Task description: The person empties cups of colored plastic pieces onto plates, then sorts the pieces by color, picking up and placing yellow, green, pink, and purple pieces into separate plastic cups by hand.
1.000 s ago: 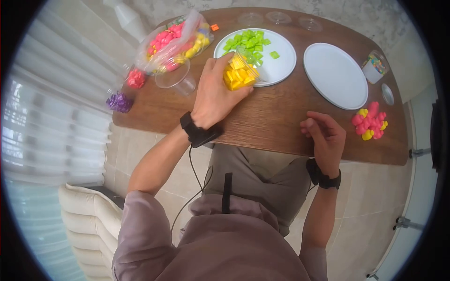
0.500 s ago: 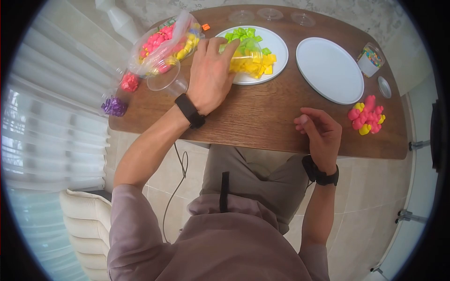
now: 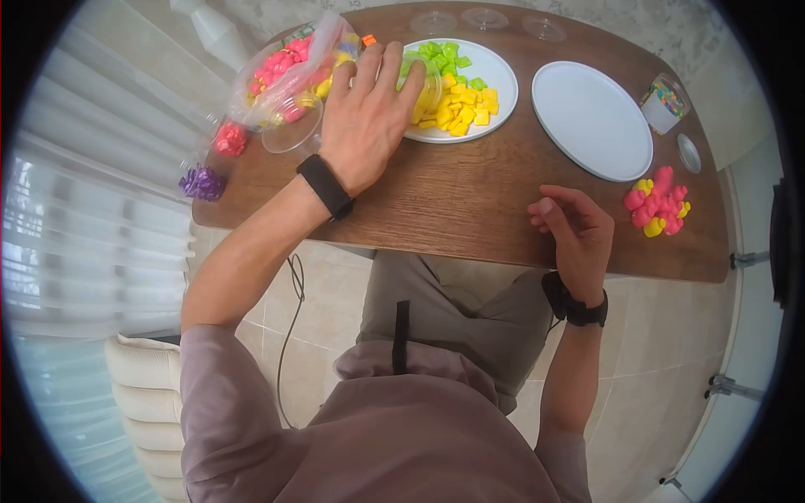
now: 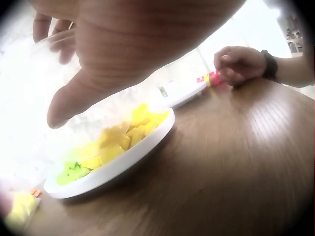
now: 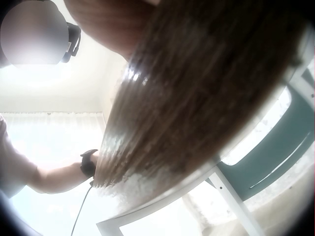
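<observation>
Yellow pieces, head view: on a plate near the tabletop's far edge; left hand curled around a clear cup, right hand (loosely bent, nothing held) at the near edge. Left-wrist view: pieces below the left hand. Right-wrist view: tabletop, blurred.

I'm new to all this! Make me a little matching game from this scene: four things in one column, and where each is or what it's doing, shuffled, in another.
Things:
1. Left hand
2. Right hand
3. Yellow pieces
4. Purple bundle

Places and states:
A. Loosely curled by the near edge of the table
B. At the table's left end, near a red bundle
C. Holding a clear cup
D. Lying on a white plate beside green pieces

Right pairs: 1-C, 2-A, 3-D, 4-B
</observation>
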Demonstrator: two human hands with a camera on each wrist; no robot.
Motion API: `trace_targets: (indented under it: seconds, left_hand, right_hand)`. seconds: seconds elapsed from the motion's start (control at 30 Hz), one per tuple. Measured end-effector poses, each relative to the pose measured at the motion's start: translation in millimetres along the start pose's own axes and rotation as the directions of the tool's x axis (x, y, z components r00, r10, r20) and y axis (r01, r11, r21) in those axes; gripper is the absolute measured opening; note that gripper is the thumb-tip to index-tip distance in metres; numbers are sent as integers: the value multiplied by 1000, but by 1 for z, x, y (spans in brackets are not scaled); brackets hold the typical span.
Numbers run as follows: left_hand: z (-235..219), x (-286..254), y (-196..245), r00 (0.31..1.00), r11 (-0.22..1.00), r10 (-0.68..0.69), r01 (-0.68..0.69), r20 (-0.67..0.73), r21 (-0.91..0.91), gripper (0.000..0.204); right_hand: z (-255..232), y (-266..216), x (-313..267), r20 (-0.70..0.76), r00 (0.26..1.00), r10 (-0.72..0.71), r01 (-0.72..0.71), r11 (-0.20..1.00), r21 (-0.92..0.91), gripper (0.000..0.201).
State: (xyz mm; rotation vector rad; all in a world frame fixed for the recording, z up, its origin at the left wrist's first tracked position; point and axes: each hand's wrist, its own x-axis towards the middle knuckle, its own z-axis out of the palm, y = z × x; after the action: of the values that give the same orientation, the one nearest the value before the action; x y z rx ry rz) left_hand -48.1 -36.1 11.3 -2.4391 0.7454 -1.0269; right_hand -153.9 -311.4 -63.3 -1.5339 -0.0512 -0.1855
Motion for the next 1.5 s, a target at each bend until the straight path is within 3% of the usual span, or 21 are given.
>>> trace_targets:
  seconds: [0.17, 0.27, 0.4, 0.47, 0.5, 0.57, 0.6, 0.67, 0.77, 0.83, 0.9, 0.97, 1.03, 1.07, 1.1, 1.23, 1.3, 1.33, 1.4, 1.43, 1.5]
  left_hand:
    - [-13, -8, -16, 998, 999, -52, 52, -47, -17, 52]
    - [-31, -23, -30, 962, 939, -238, 192, -135, -284, 81]
    - [-58, -68, -41, 876, 865, -441, 357, -196, -352, 72]
    - [-53, -104, -44, 622, 512, -779, 561, -76, -650, 64]
    - [-53, -117, -42, 623, 521, -778, 569, -80, -636, 64]
    - [-51, -139, -38, 344, 94, -935, 487, 92, -869, 62]
    - [-43, -154, -39, 341, 104, -936, 495, 82, -863, 62]
    - [-28, -184, -40, 271, -105, -912, 574, 309, -812, 59]
    - [-15, -201, -42, 230, -62, -910, 748, 345, -661, 65]
    - [0, -202, -45, 211, -83, -921, 713, 327, -696, 61]
    - [21, -209, -53, 297, 13, -896, 762, 331, -647, 60]
    - [12, -189, -57, 278, -64, -872, 751, 402, -657, 66]
    - [4, -177, -60, 348, 62, -826, 838, 444, -542, 70]
    - [16, -192, -61, 485, 293, -805, 825, 342, -483, 74]
    - [19, -199, -60, 486, 296, -806, 826, 339, -480, 74]
    - [6, -215, -69, 418, 297, -863, 874, 283, -385, 86]
    - [13, -232, -88, 338, 322, -940, 925, 50, -199, 96]
    - [21, -240, -101, 334, 317, -941, 927, 54, -199, 96]
    - [41, -252, -131, 125, 128, -992, 977, -30, -171, 90]
    - [42, -254, -141, 120, 123, -992, 977, -25, -173, 90]
    - [43, -254, -163, 227, 32, -946, 779, 233, -626, 72]
  right_hand:
    - [0, 0, 0, -9, 1000, -7, 7, 1000, 4, 18]
    - [0, 0, -1, -15, 1000, 1, -1, 1000, 5, 19]
    - [1, -3, -3, -17, 1000, -9, 9, 1000, 2, 18]
    - [2, -3, -3, -9, 1000, -11, 11, 1000, 2, 18]
    - [1, -3, -3, -13, 1000, -8, 8, 1000, -9, 18]
    - [1, -3, -4, -5, 1000, -3, 3, 1000, -6, 17]
    - [1, -3, -4, -10, 1000, -6, 6, 1000, -24, 17]
    - [1, -2, -5, 2, 1000, -9, 9, 999, -37, 17]
    - [0, 1, -4, 11, 1000, -27, 28, 998, -53, 16]
    - [1, 2, -4, -5, 999, -37, 36, 995, -93, 17]
    - [1, 3, -4, 2, 999, -49, 48, 993, -109, 17]
    - [1, 3, -4, -1, 998, -58, 58, 990, -127, 17]
    - [2, 3, -4, -4, 997, -71, 70, 987, -144, 18]
    - [1, 3, -4, -2, 997, -72, 71, 987, -141, 18]
    - [1, 4, -4, -11, 998, -66, 64, 986, -155, 18]
    - [3, 5, -4, -23, 998, -50, 45, 984, -174, 18]
    - [3, 4, -4, -15, 999, -52, 48, 983, -178, 18]
    - [3, 4, -4, -5, 999, -54, 52, 981, -186, 18]
    - [3, 3, -4, -1, 999, -52, 51, 981, -189, 18]
    - [3, 2, -4, -5, 999, -54, 52, 981, -186, 18]
    - [4, 1, -4, -2, 998, -58, 57, 979, -194, 18]
